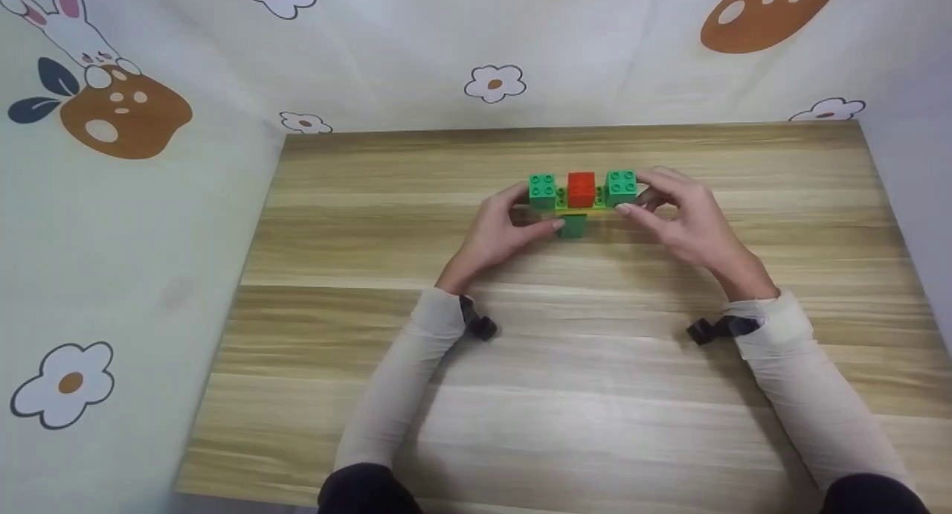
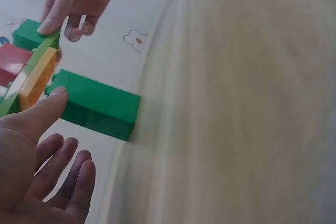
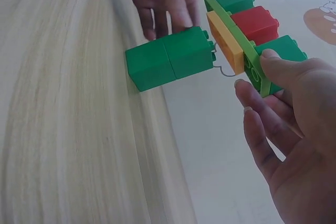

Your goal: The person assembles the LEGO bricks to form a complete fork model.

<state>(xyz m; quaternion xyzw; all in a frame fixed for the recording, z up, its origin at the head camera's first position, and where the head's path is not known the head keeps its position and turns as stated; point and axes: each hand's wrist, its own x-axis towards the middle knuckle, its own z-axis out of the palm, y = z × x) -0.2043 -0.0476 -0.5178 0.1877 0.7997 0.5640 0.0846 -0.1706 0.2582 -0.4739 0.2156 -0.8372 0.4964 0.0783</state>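
Two green toy bricks stacked together (image 3: 170,56) stand on end at the table, studs up. My left hand (image 1: 494,227) holds this stack near its studded top; the thumb shows against one side, while the index fingertip is hidden. Just above, apart from the studs, is a joined piece: a flat orange brick (image 3: 226,43) under a long lime-green brick (image 3: 232,22), topped by a red brick (image 1: 581,190) between two green bricks (image 1: 542,191). My right hand (image 1: 688,216) pinches the right end of this piece, thumb on the near side and fingers behind.
The wood-grain table (image 1: 595,395) reaches in front of and around both hands. Behind it and at the left rise pale walls (image 1: 401,60) with flower and rabbit prints. A black wrist camera mount (image 1: 480,324) juts inward from the left cuff, another (image 1: 703,330) from the right.
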